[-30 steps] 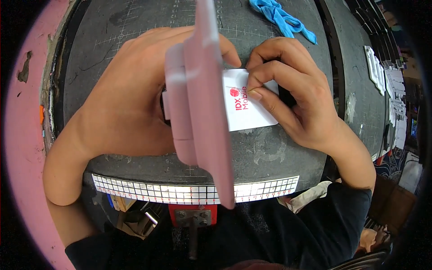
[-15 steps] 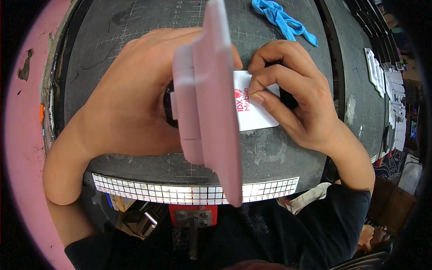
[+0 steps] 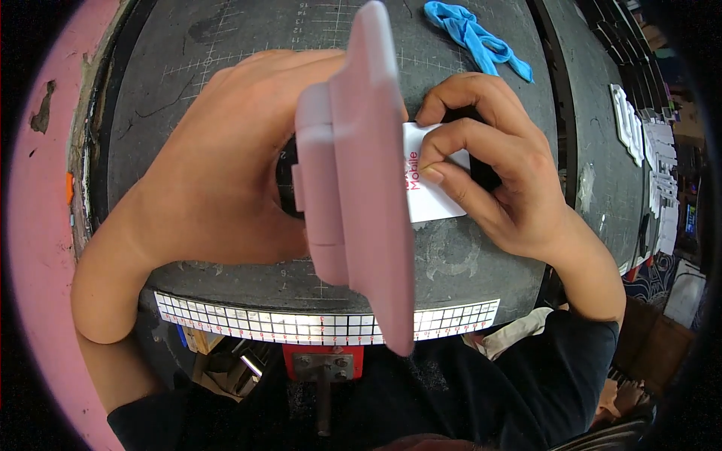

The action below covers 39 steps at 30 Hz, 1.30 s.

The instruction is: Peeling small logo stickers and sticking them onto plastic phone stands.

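- We find the left hand point(image 3: 218, 173) closed around a dark object that is mostly hidden; a pink flat device point(image 3: 361, 173) stands on edge in front of it, close to the camera.
- Just right of the device, a white card point(image 3: 440, 199) lies on the grey cutting mat point(image 3: 226, 45), pinched at its upper edge by the closed fingers of the right hand point(image 3: 496, 173).
- Risk, in our judgement: the device hides the card's left portion, so alignment there cannot be checked; a thin pinch could let the card slip or crease.
- A blue rag point(image 3: 474, 34) lies at the far edge, well apart.
- A ruled strip point(image 3: 241, 323) lines the mat's near edge; white parts point(image 3: 628, 120) sit on a bench to the right.
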{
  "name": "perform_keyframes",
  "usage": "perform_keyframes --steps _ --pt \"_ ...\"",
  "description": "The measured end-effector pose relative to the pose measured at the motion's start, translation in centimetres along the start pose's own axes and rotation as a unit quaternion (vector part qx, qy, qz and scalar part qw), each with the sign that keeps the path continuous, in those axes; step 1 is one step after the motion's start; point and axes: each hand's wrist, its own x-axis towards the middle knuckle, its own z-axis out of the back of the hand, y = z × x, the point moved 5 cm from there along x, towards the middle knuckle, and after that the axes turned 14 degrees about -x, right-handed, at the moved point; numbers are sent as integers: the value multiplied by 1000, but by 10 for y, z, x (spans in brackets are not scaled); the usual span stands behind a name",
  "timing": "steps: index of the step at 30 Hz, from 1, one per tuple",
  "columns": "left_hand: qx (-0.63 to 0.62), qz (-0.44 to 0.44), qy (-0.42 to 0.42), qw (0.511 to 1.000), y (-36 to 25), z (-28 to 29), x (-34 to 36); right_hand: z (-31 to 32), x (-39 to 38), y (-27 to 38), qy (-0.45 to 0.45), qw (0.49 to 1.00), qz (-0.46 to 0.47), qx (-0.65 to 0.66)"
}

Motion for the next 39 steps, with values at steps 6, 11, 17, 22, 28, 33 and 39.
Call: perform_keyframes --steps 6,11,17,22,28,33,39 --pt "-17 -7 8 1000 0 2 3 2 1 -4 -6 998 -33 48" --pt "3 -37 34 999 0 3 10 12 -7 -12 -50 996 -46 65" --pt "-40 -25 149 988 0 29 28 35 -10 -3 2 998 -27 -54" --pt "-103 107 147 978 7 48 62 28 -28 -7 -14 999 -19 -48" --pt "-100 63 277 953 -1 -5 104 19 -34 -17 -38 999 -10 -21" --pt "-121 13 302 946 7 -18 110 15 -40 -27 -24 999 -17 -15" --pt "-150 26 276 949 10 -16 105 17 -33 -19 -31 999 -15 -21"
